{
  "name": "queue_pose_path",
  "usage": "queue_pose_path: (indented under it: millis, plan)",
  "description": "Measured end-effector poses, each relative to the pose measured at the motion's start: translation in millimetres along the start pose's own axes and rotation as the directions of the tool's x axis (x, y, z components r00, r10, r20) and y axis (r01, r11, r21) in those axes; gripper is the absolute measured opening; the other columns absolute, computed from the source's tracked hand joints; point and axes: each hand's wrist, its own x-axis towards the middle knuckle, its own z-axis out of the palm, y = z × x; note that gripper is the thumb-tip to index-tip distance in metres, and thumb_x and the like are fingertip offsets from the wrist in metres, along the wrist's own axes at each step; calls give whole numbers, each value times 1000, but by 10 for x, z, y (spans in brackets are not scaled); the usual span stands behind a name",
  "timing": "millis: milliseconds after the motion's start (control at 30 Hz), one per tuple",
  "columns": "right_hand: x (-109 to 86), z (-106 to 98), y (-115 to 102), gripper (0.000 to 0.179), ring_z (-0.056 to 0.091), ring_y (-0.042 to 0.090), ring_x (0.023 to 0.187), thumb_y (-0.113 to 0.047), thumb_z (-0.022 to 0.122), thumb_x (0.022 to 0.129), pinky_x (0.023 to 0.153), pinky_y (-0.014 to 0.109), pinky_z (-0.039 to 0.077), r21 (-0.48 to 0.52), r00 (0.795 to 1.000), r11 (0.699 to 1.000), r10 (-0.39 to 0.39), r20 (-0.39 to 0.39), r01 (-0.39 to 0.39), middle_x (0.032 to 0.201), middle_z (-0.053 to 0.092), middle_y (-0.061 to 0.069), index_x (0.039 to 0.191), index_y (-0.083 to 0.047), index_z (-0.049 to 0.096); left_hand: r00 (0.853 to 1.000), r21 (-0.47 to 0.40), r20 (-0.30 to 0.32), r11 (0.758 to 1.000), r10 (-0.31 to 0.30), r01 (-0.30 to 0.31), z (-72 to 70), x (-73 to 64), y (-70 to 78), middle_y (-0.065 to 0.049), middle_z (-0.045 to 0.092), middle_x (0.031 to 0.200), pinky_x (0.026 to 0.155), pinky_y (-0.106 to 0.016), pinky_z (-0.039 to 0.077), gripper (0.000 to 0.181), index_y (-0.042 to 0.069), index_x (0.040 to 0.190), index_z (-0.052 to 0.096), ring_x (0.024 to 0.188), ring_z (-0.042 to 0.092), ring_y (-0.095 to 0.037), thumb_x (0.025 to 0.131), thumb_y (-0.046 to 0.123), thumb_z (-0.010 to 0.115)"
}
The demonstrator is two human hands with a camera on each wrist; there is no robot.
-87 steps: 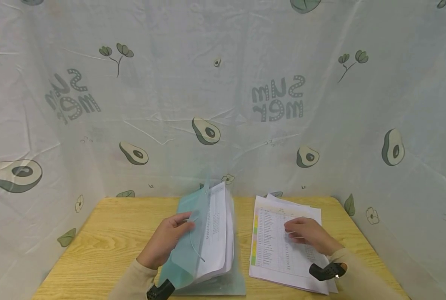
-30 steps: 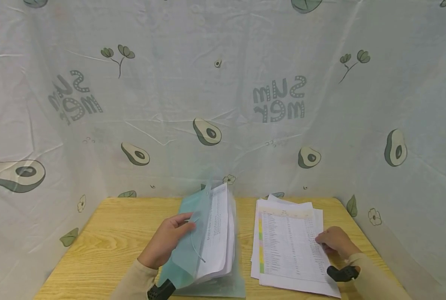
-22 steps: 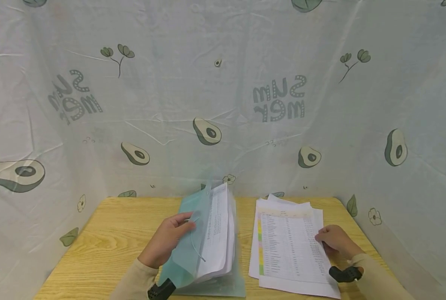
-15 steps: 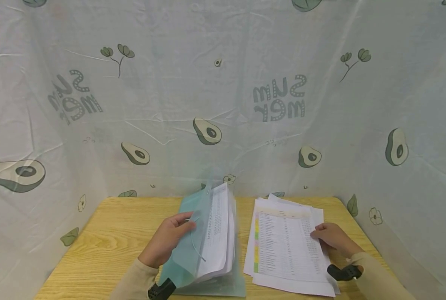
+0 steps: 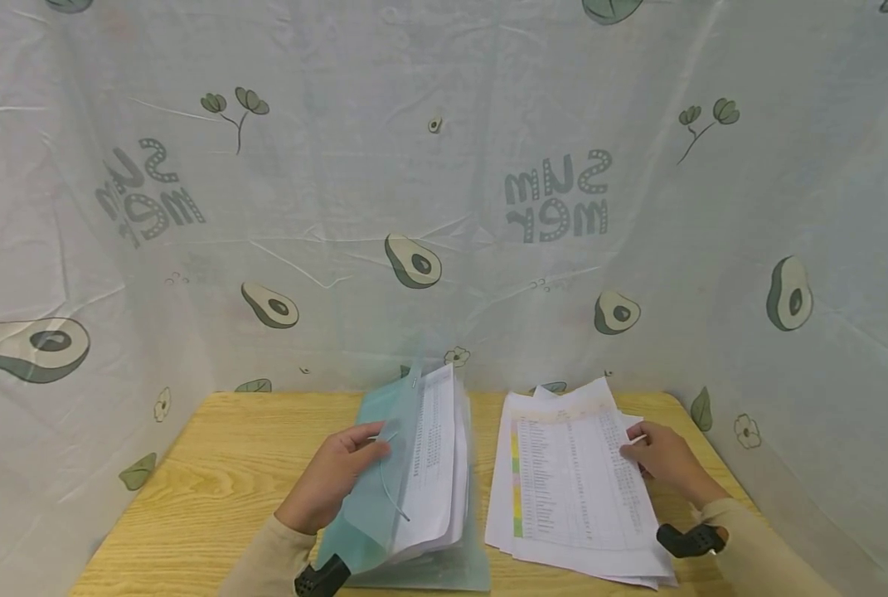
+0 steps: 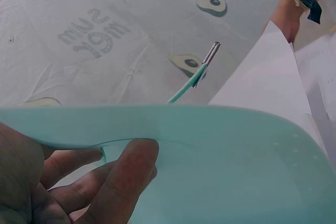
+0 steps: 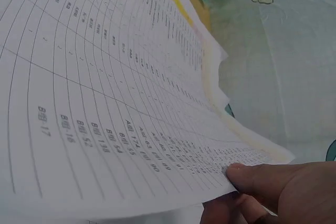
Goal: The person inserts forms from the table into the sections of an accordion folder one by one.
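My left hand [image 5: 335, 477] pinches the raised cover of a translucent teal folder [image 5: 372, 518], thumb on one face and fingers on the other. Inside the folder stand several printed sheets [image 5: 430, 464]. A thin cord with a metal tip [image 6: 211, 53] sticks up past the cover's edge in the left wrist view. On the right, my right hand [image 5: 667, 456] pinches the right edge of a printed table sheet [image 5: 570, 481] between thumb and fingers. That sheet has a coloured strip down its left side, and its upper right corner is lifted and bent.
More white sheets [image 5: 497, 522] lie under the held one, slightly fanned. Everything rests on a wooden table [image 5: 212, 497]. A pale curtain [image 5: 324, 191] printed with avocados and leaves hangs around the back and sides.
My right hand has gone from over the pile to its right edge, taken hold of the top sheet and raised its upper right part. The left hand keeps its hold on the folder cover.
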Motion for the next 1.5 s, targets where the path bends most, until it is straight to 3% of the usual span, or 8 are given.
queue_pose_path:
  millis: [133, 367, 633, 933, 1167, 1500]
  plan:
    - [-11, -36, -7, 28, 66, 22, 76, -7, 61, 99, 65, 35, 59, 43, 1000, 999, 19, 16, -20, 96, 70, 17, 118, 14, 59, 1000, 5, -5, 1000, 4, -4, 1, 0, -5, -19, 69, 125, 78, -42, 62, 47, -1, 147, 55, 99, 72, -23, 104, 18, 62]
    - [-57, -127, -18, 41, 65, 19, 81, -16, 59, 104, 68, 31, 58, 140, 995, 985, 96, 32, -99, 104, 70, 17, 128, 17, 58, 1000, 0, 1, 1000, 6, -6, 0, 1, -13, -20, 68, 125, 78, -41, 62, 48, -1, 147, 54, 99, 72, -23, 103, 18, 63]
    - [-69, -214, -37, 51, 64, 16, 83, -18, 59, 106, 68, 27, 56, 303, 987, 940, 143, 77, -160, 106, 71, 14, 138, 20, 48, 1000, 9, -7, 1000, -4, 4, -5, -1, 1, -19, 69, 124, 78, -40, 62, 48, -1, 146, 55, 99, 71, -22, 103, 18, 63]
    - [-82, -274, -49, 51, 69, 13, 82, -16, 57, 107, 69, 27, 58, 399, 984, 901, 132, 118, -169, 100, 73, 5, 138, 23, 45, 1000, -18, 8, 1000, -11, 11, -33, -25, 29, -18, 69, 122, 77, -40, 62, 49, -2, 147, 53, 97, 71, -21, 103, 18, 62]
    - [-101, -298, -105, 54, 68, 12, 81, -17, 57, 107, 67, 26, 57, 419, 978, 886, 153, 139, -198, 98, 73, 3, 141, 23, 43, 1000, -29, 10, 1000, -7, 8, -36, -38, 44, -18, 68, 123, 78, -41, 62, 49, -2, 148, 53, 99, 71, -22, 104, 18, 62]
    - [-154, -183, -217, 52, 69, 14, 82, -16, 58, 107, 68, 26, 58, 458, 978, 869, 122, 167, -186, 99, 73, 5, 140, 22, 45, 999, -51, 45, 999, 16, -14, -68, -23, 22, -18, 67, 124, 79, -41, 62, 50, -3, 149, 50, 100, 71, -23, 105, 19, 61]
